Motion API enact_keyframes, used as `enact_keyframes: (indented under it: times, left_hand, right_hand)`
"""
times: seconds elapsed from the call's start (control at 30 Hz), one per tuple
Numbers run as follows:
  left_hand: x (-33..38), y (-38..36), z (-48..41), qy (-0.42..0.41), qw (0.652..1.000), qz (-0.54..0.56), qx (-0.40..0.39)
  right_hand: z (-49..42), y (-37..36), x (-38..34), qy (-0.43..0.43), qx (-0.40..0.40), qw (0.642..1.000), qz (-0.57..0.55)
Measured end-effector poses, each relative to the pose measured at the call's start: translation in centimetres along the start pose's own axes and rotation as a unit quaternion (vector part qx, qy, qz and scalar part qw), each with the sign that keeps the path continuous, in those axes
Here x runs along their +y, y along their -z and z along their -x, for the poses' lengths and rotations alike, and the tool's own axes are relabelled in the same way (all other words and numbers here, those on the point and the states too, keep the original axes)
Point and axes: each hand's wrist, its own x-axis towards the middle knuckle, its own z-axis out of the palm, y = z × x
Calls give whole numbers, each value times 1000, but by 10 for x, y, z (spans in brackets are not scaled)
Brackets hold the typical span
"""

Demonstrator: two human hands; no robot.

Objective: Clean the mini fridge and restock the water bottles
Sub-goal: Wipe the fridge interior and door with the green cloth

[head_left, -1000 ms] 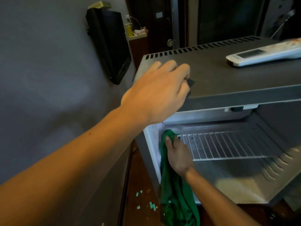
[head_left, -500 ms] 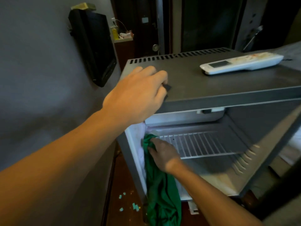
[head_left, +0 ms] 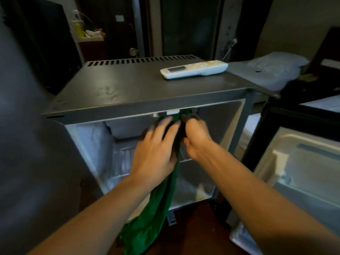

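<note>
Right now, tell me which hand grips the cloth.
The right hand: its fingers curl round the cloth, while the left hand has straight, spread fingers.

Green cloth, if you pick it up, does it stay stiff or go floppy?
Probably floppy: the green cloth hangs down in long loose folds. Likely light too, since the right hand seems to hold its top with just curled fingers.

the remote (head_left: 194,69) lies on top of the mini fridge (head_left: 139,92), toward its right rear. my left hand (head_left: 156,153) and right hand (head_left: 197,140) sit side by side before the open compartment, the cloth (head_left: 158,205) between them, hanging down in front. the door (head_left: 301,162) stands open at right.
</note>
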Motion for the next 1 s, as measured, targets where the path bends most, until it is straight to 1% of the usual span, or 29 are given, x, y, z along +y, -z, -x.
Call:
enact_keyframes:
  times: [0.07,0.1,0.13,0.17,0.2,0.23,0.27,0.3,0.33,0.37,0.4,0.43,0.47,0.5,0.53,0.57,0.6,0.63,0.67,0.7,0.73,0.77,0.8,0.83,0.9,0.93,0.97,1.0]
  left_hand:
    - [5,-14,-11,72,992,101,-21]
    - [7,-21,-16,102,980,167,-43]
    - [8,-29,-21,121,966,218,-64]
    - [9,-36,-25,128,959,243,-69]
    - [11,-45,-29,134,954,262,-51]
    - [14,-50,-33,152,948,279,-20]
    - [18,-55,-36,184,936,299,3]
    - [22,-60,-39,226,922,315,10]
    - [26,-65,-42,270,903,334,5]
    - [30,-71,-46,312,881,355,-4]
    - [31,-78,-49,347,863,367,-17]
    - [32,-82,-53,370,858,354,-38]
    - [32,-86,-56,384,861,327,-66]
    - [32,-91,-57,389,863,309,-89]
    - [33,-95,-58,384,863,312,-106]
    - [35,-98,-58,364,866,324,-110]
    - [36,-101,-57,336,874,334,-106]
    - [36,-105,-55,304,886,335,-101]
    - [35,-111,-53,269,903,320,-99]
    - [34,-118,-52,235,922,289,-102]
    - [33,-125,-53,205,939,255,-103]
    - [34,-131,-54,181,950,234,-103]
    - [36,-136,-57,161,956,225,-98]
    - [40,-139,-58,148,960,222,-88]
    - [46,-142,-56,123,969,207,-61]
    - [46,-144,-53,106,974,197,-47]
    - [44,-146,-50,87,977,191,-40]
    - [42,-149,-48,73,977,195,-40]
  right_hand:
    - [2,17,-5,13,2,998,55]
    - [3,22,-8,17,3,996,87]
    - [5,27,-12,26,8,989,147]
    - [9,29,-17,37,2,969,245]
    - [14,31,-26,51,-26,926,374]
    - [23,31,-38,65,-60,859,505]
    - [32,30,-52,95,-79,783,610]
    - [45,25,-69,127,-96,721,675]
    - [59,20,-87,152,-102,680,710]
    - [70,15,-108,181,-100,652,730]
    - [75,12,-127,219,-81,637,735]
    - [74,12,-145,261,-37,646,717]
    - [69,16,-160,297,17,654,696]
    - [61,22,-170,302,62,649,696]
    - [53,30,-174,268,80,617,736]
    - [44,39,-170,203,63,579,787]
    - [33,49,-163,135,40,560,817]
    - [27,55,-153,79,24,562,823]
    - [23,59,-146,44,27,578,814]
    - [21,62,-142,46,32,591,804]
    - [21,61,-141,49,29,597,800]
    - [20,60,-141,50,21,593,803]
    - [18,61,-143,51,22,590,805]
    - [16,62,-146,45,31,601,798]
    - [10,64,-150,33,31,634,772]
    - [6,66,-148,28,25,645,763]
    - [3,67,-144,30,22,651,758]
    - [0,69,-140,41,23,649,759]
